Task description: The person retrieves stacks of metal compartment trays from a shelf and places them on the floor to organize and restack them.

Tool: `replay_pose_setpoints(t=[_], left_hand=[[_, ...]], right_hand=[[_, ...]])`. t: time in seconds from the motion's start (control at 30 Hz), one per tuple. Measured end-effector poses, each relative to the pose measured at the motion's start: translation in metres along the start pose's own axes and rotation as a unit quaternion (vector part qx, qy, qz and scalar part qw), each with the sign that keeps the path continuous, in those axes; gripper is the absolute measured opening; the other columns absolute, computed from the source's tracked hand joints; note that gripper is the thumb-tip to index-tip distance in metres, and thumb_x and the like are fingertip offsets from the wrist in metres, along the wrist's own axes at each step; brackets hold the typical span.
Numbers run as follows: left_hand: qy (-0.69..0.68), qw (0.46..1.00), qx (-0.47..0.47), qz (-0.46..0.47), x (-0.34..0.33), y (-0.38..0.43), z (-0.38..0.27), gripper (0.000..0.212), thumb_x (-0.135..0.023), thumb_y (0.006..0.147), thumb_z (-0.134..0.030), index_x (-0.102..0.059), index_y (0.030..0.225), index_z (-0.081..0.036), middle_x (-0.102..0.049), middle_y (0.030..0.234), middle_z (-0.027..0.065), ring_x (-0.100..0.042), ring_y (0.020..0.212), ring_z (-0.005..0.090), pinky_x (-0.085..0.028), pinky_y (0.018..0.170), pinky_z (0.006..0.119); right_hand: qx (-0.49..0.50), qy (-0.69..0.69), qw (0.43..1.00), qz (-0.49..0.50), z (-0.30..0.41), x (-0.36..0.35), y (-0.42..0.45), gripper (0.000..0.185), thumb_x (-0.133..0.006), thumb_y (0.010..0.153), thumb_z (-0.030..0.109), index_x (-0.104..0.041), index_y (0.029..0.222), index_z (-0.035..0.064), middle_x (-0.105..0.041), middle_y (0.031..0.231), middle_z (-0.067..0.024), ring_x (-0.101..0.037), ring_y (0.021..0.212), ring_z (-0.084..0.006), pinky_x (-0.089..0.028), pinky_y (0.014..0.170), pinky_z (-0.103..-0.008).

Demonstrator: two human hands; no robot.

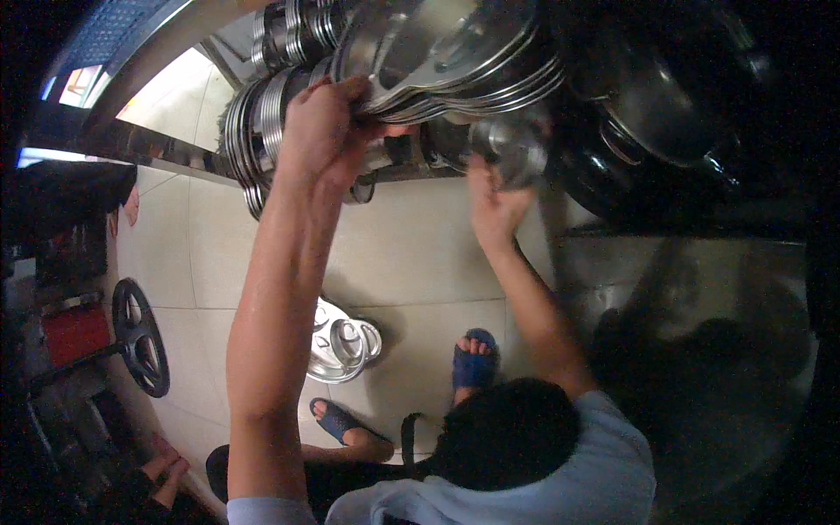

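My left hand point(325, 125) is closed around the left edge of a tilted stack of stainless-steel compartment plates point(446, 79); part of its grip is hidden behind the stack. Below the stack's right half, my right hand point(502, 200) grips a small round steel bowl point(512, 147), blurred by motion. More nested steel plates point(252, 144) stand on edge left of my left hand. Another group of steel plates point(298, 29) is racked behind them. On the tiled floor, beside my left forearm, lies a shiny steel compartment plate point(344, 344).
Large dark pots point(646, 111) crowd the upper right. A metal rack rail point(164, 147) crosses the upper left. A black spoked wheel point(140, 338) stands at left beside a red box-like part point(75, 333). My feet, in blue slippers point(475, 367), rest on the floor tiles point(420, 243).
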State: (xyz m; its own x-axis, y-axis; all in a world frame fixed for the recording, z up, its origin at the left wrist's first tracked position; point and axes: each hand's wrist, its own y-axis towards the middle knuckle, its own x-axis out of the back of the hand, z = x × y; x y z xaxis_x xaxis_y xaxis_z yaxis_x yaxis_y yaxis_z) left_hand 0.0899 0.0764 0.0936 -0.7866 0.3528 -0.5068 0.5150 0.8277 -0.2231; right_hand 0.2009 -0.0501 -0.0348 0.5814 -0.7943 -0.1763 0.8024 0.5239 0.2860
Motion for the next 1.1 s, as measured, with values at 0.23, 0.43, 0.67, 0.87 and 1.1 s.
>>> replay_pose_setpoints(t=[0.23, 0.43, 0.67, 0.87, 1.1], left_hand=[[0.068, 0.994, -0.072, -0.055, 0.027, -0.068, -0.031, 0.026, -0.045, 0.080, 0.003, -0.050, 0.105, 0.006, -0.060, 0.092, 0.0125, -0.062, 0.071, 0.0194, -0.056, 0.058, 0.033], [0.066, 0.993, -0.026, -0.096, 0.078, -0.129, -0.014, 0.043, -0.046, 0.075, 0.007, -0.047, 0.118, 0.004, -0.059, 0.100, 0.0106, -0.059, 0.083, 0.0136, -0.049, 0.072, 0.024], [0.066, 0.993, -0.028, -0.094, 0.129, -0.165, -0.001, 0.049, -0.044, 0.076, 0.006, -0.039, 0.124, 0.002, -0.058, 0.105, 0.0131, -0.061, 0.086, 0.0171, -0.052, 0.072, 0.027], [0.009, 0.994, -0.046, -0.094, 0.153, -0.176, 0.022, 0.058, -0.043, 0.076, 0.009, -0.032, 0.130, -0.006, -0.052, 0.114, 0.0135, -0.057, 0.095, 0.0185, -0.051, 0.077, 0.029], [0.145, 0.970, -0.008, -0.193, 0.181, -0.196, 0.042, 0.037, -0.055, 0.081, -0.006, -0.042, 0.116, -0.006, -0.060, 0.089, 0.0115, -0.059, 0.072, 0.0144, -0.049, 0.060, 0.026]], right_hand=[[0.118, -0.257, 0.933, 0.222, -0.075, -0.030, -0.026, 0.047, -0.060, 0.076, 0.011, -0.043, 0.120, 0.0035, -0.044, 0.119, -0.0202, -0.041, 0.111, -0.0359, -0.037, 0.092, -0.0434], [-0.068, -0.224, 0.932, 0.278, -0.018, -0.005, -0.029, 0.047, -0.053, 0.081, 0.014, -0.042, 0.126, 0.0048, -0.044, 0.125, -0.0207, -0.041, 0.116, -0.0327, -0.038, 0.095, -0.0402], [-0.196, 0.243, 0.892, 0.327, 0.116, -0.026, -0.055, 0.064, -0.061, 0.082, 0.024, -0.030, 0.133, 0.0021, -0.051, 0.112, -0.0102, -0.049, 0.103, -0.0166, -0.046, 0.079, -0.0281], [-0.166, 0.178, 0.897, 0.368, 0.136, -0.056, -0.093, 0.078, -0.064, 0.077, 0.012, -0.014, 0.137, 0.0026, -0.046, 0.114, -0.0105, -0.050, 0.100, -0.0141, -0.046, 0.074, -0.0244], [-0.117, 0.098, 0.915, 0.373, 0.102, -0.058, -0.132, 0.070, -0.053, 0.073, 0.002, -0.019, 0.134, -0.0030, -0.042, 0.118, -0.0184, -0.043, 0.109, -0.0249, -0.036, 0.092, -0.0345]])
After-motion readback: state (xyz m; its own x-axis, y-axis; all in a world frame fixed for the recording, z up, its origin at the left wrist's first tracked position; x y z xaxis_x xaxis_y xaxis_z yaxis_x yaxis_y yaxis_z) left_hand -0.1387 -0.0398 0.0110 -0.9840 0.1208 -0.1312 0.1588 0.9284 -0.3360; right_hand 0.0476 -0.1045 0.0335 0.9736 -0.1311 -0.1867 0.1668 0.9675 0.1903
